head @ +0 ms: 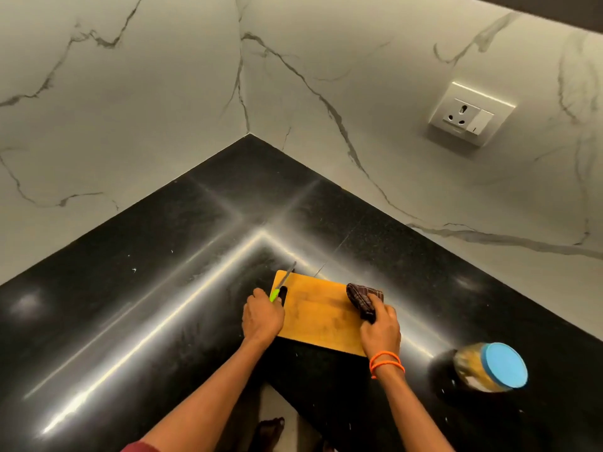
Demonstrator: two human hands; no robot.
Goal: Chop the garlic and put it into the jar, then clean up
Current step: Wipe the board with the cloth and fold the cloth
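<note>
— Black polished counter (163, 305), set in a corner under marble-veined walls, with a socket plate (470, 114) up on the right wall. What's the step, do you think?

— Clean-up, I'd judge. No garlic shows on the cutting board (318, 313); the wood looks bare apart from some darker smudging. The jar (486, 368) stands well apart to the right, near the counter's edge, blue lid on, something yellowish inside (whether that is the garlic I cannot tell).

— And the hands?

— The right hand (380, 327) grips a dark checked cloth (363, 298), fingers curled round it, bunched on the board's right end. The left hand (262, 316) is closed round the handle of the knife (282, 283), green and black, blade pointing away over the board's far left corner.

— How would you do the wipe well?

— Press the cloth flat instead of balled up, so more of it meets the wood, and draw it along the board in overlapping passes toward one edge. The left hand sits at the board's left edge, which should help stop it sliding on that glossy stone. I'd keep the blade angled away from the cloth's path, or set the knife down first.

— Anything else to catch?

— Pale specks are scattered on the counter near the front edge and by the jar. They probably want a pass too.
</note>
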